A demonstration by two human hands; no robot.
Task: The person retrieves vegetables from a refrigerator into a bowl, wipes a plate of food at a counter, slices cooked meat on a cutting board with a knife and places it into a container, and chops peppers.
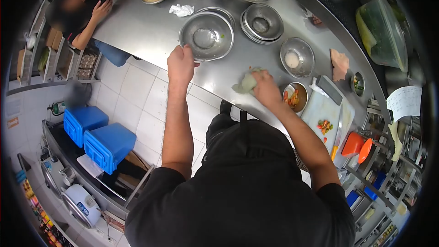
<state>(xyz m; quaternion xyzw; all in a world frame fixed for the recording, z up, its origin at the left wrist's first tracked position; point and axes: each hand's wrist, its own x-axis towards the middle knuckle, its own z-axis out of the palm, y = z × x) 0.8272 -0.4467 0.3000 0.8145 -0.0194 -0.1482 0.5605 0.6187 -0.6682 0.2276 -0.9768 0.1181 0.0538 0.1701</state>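
Mostly one long stainless steel bench (146, 27) fills the view. Large round steel mixing bowl (206, 35) sits mid-bench, empty but for specks; left hand (181, 64) grips its near rim, fingers curled shut on the edge. Right of that bowl, white plastic cutting board (327, 110) holds chopped red and green bits and a knife. Stacked steel bowls (262, 23) sit just right of the big bowl, behind. Right hand (265, 87) presses down, closed on a pale green crumpled cloth (244, 83), on the bench near-right of the big bowl. Small steel bowl of chopped vegetables (295, 97) touches the hand's right side.
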